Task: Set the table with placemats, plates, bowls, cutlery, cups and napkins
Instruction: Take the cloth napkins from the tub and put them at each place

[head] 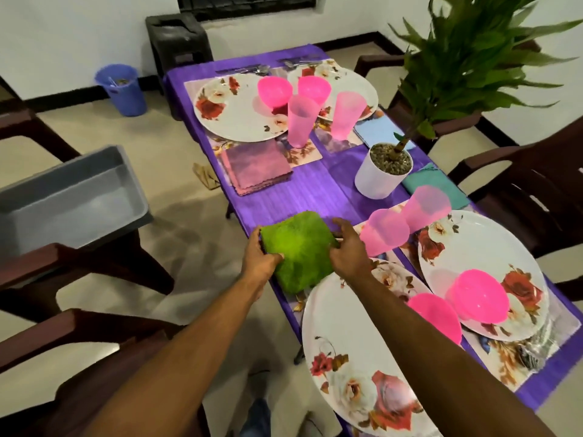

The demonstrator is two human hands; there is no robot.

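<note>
A folded green napkin (298, 252) lies at the table's left edge, just beyond the near floral plate (353, 351). My left hand (259, 257) grips its left side, thumb on top. My right hand (348, 247) holds its right edge. A purple cloth (303, 193) covers the table. Each of the two near plates carries a pink bowl (437, 313), and two pink cups (383, 234) stand past them. Two far plates (233, 108) also have pink bowls and cups. A pink napkin (255, 167), a blue napkin (377, 129) and a teal napkin (438, 184) lie flat.
A white potted plant (383, 168) stands mid-table on the right. Dark brown chairs (533, 190) surround the table. A grey tub (69, 197) sits on a chair at the left. Cutlery (252, 70) lies at the far end. A blue bin (121, 89) stands on the floor.
</note>
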